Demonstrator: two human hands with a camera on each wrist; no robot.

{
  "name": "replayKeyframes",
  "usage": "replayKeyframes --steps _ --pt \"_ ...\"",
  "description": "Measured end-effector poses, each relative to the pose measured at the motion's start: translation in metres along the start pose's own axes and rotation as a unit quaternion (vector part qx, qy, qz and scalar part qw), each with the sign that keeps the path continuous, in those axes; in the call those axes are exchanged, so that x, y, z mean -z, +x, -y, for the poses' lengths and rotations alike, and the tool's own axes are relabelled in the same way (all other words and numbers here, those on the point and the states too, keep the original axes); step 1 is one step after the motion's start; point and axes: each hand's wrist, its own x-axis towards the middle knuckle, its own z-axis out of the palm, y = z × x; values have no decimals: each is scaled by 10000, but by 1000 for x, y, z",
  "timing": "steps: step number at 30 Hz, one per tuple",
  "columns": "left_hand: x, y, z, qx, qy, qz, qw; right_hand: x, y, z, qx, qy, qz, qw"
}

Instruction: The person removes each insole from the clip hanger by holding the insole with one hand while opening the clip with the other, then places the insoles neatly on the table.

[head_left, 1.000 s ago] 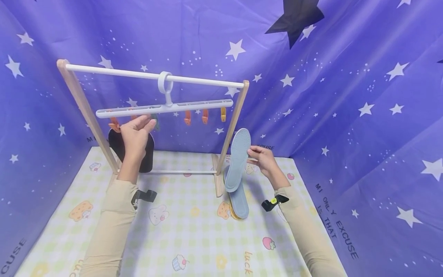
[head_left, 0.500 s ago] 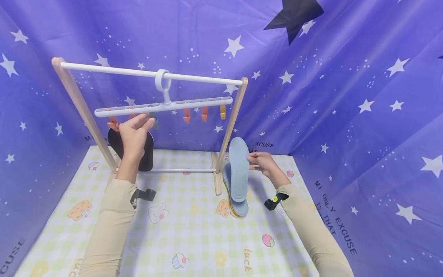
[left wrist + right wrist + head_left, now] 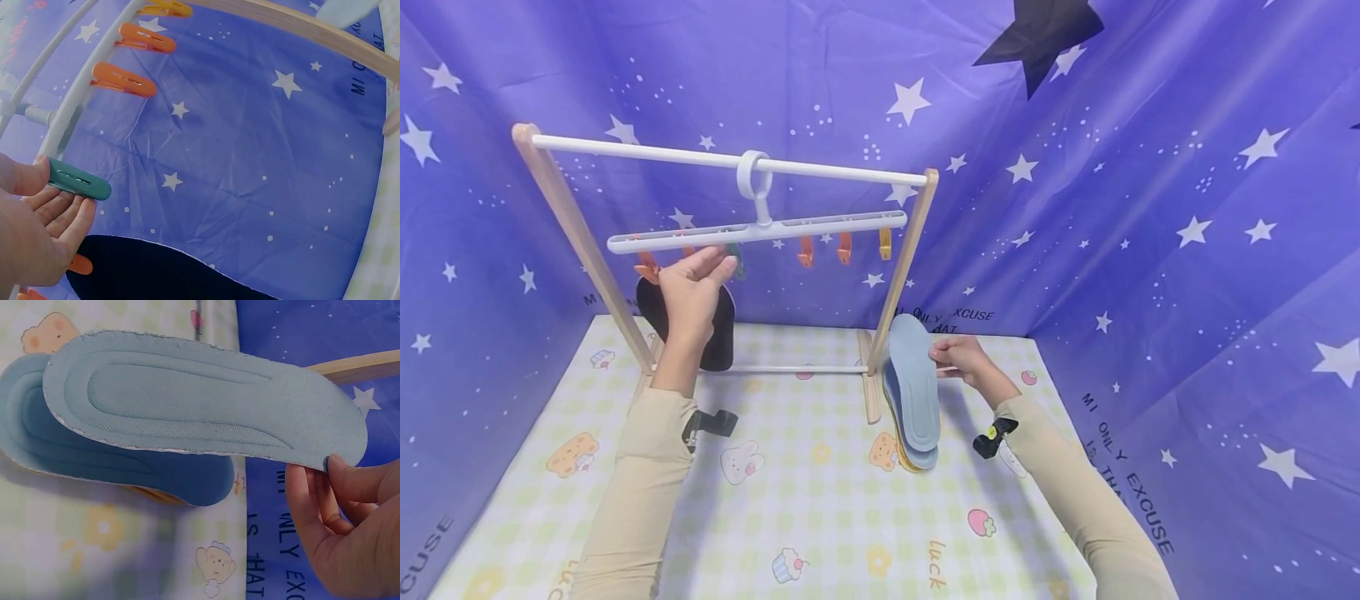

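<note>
My right hand (image 3: 966, 360) pinches a light blue insole (image 3: 181, 394) by the edge near one end, thumb on one face and fingers behind. The insole slants over another blue insole (image 3: 187, 478) lying on the cloth, with a yellow edge showing beneath it. My left hand (image 3: 688, 292) is up at the white hanger (image 3: 820, 227), its thumb and fingers pinching a green clip (image 3: 78, 179). Behind that hand a black insole (image 3: 718, 333) hangs below an orange clip (image 3: 646, 268); the hand covers part of it.
A wooden rack (image 3: 568, 225) with a white top rod (image 3: 655, 153) carries the hanger. Further right on the hanger are two orange clips (image 3: 845, 248) and a yellow clip (image 3: 885, 243). A purple starry curtain (image 3: 1120, 225) surrounds the checkered cloth (image 3: 820, 508).
My right hand has lowered the light blue insole, and it now overlaps most of the one on the cloth. The left hand stays at the green clip.
</note>
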Motion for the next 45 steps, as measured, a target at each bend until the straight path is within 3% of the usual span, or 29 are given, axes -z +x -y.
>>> replayKeyframes --steps 17,23,36,45 --pt "1 0 -1 7 187 46 9998 -7 6 -27 -450 -270 -75 9986" --pt "0 -1 0 -66 45 82 9999 -11 14 -35 -577 -240 -159 9979" --pt "0 0 -1 -61 -49 75 9999 -19 22 -46 -458 -324 -498 9972" --pt "0 0 1 -99 -126 110 9998 -24 24 -55 -239 -721 -714 9946"
